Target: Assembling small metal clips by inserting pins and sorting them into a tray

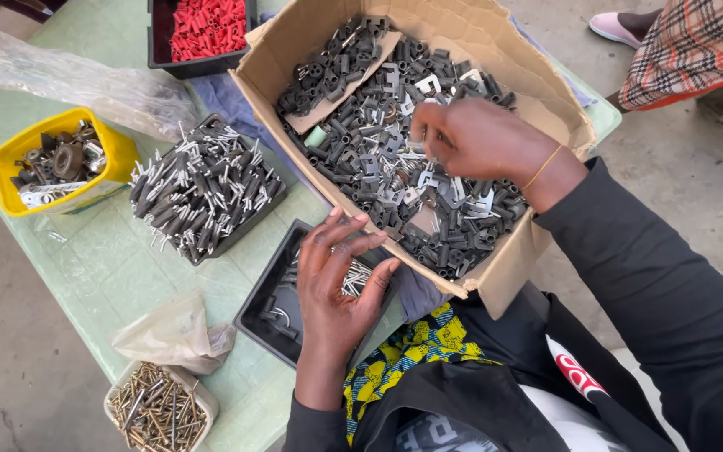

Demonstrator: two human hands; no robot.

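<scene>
The right hand (470,138) reaches into the cardboard box (495,50), fingers curled among the dark plastic and metal fittings (378,159); whether it grips one cannot be told. The left hand (336,285) rests open over the black tray (265,310), which holds only a few pieces, so most of the box looks unsorted.

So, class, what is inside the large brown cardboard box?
The large brown cardboard box holds a heap of small dark plastic parts, bent silver metal brackets and a loose cardboard strip. The right hand covers some pieces; the bottom is hidden.
</scene>
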